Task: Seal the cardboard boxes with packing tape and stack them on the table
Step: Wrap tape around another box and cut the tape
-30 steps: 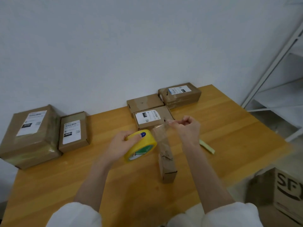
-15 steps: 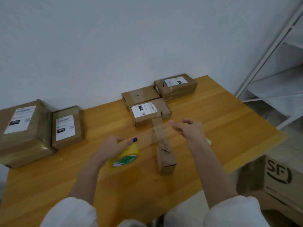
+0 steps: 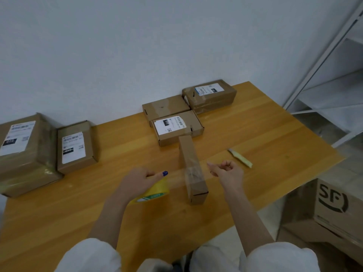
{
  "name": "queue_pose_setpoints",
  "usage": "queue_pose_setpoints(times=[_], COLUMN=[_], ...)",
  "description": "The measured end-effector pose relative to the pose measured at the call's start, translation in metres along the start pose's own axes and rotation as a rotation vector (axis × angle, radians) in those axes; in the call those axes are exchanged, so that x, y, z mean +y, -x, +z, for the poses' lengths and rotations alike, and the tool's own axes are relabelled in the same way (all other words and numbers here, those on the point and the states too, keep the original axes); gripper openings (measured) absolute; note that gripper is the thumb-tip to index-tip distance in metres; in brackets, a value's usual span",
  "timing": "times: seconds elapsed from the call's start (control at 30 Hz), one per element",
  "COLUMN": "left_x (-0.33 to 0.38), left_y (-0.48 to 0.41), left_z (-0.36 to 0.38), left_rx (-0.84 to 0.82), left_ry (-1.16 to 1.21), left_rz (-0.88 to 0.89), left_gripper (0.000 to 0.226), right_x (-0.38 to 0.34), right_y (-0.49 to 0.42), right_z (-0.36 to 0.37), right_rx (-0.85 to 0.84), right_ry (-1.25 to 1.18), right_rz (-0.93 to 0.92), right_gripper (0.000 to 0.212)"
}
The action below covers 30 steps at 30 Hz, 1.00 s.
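While the left hand grips a yellow roll of clear packing tape at eight o'clock of the long narrow brown cardboard box, the right hand, fingers curled, pinches the tape's free end at three o'clock, the strip stretched over the box's near top. Beyond, on the wooden table, a pale yellow knife lies at two o'clock and a flat labelled carton touches the box's far end at twelve.
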State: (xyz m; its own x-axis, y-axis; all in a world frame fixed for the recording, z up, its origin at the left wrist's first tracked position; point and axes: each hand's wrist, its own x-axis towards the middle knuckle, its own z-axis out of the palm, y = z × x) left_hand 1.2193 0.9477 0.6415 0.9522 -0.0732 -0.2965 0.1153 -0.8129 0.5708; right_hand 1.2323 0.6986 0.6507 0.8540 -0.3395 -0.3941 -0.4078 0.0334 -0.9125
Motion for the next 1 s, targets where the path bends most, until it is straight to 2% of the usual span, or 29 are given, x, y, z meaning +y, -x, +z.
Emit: queue_pose_setpoints(times=[0.1,1.0], left_x=[0.001,-0.006], left_y=[-0.004,-0.028], left_z=[0.001,0.009], left_rx=[0.002,-0.084], left_ry=[-0.025,-0.058], left_rz=[0.009,-0.011], left_gripper=[0.054,0.056], right_x=[0.007,0.019], right_y=[-0.005,-0.023], right_z=[0.001,0.003], right_rx=[0.009,0.009], right_ry=[0.02,0.017], right_rz=[0.004,0.018], right_gripper=[0.037,0.035])
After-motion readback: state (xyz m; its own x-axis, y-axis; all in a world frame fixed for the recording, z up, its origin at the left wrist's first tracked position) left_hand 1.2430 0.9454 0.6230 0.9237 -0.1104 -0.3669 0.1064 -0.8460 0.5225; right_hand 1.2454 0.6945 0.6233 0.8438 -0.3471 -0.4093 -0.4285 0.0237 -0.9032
